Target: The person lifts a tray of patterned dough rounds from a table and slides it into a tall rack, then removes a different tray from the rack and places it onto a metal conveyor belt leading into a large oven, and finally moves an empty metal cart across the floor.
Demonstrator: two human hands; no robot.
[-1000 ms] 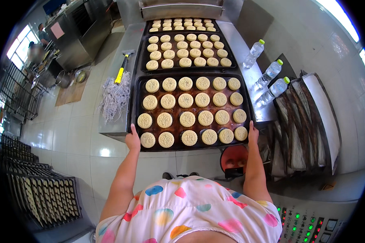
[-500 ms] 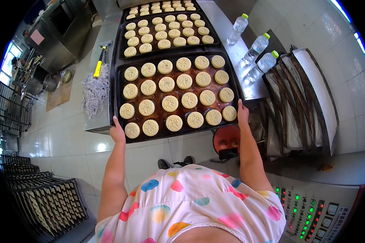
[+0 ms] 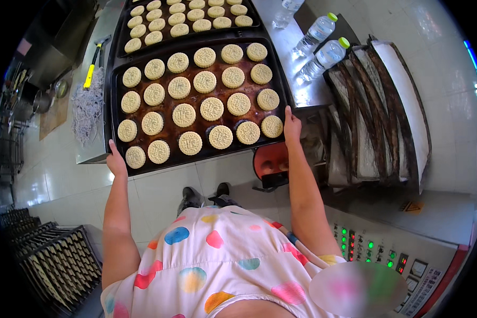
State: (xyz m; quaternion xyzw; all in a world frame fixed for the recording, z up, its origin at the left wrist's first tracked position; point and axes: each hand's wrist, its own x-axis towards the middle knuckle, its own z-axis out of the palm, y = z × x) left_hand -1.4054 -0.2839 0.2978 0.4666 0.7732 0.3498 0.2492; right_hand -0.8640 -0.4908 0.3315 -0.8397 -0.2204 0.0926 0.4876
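Observation:
A dark baking tray [image 3: 165, 107] carries rows of round pale mooncakes [image 3: 211, 108] with stamped tops and fluted edges. My left hand [image 3: 117, 160] grips its near left corner, thumb along the rim. On the near right side, my right hand [image 3: 292, 127] holds the rim in the same way. The fingers of both hands are partly hidden beneath the tray. Its near edge juts out past the metal table [image 3: 93, 151] over the floor. Just beyond lies a second dark tray [image 3: 164, 44] with more mooncakes.
Plastic water bottles [image 3: 323, 55] stand on the table's right side. Left of the tray, a yellow-handled scraper [image 3: 89, 77] rests by a heap of pale stringy material [image 3: 87, 114]. Dark-edged trays [image 3: 376, 116] lean at right. A red stool [image 3: 270, 159] sits below; a control panel [image 3: 376, 249] is lower right.
My view has shifted, so the tray, table and both hands appear farther left and higher. Both hands keep their hold on the same tray, and more of my legs shows.

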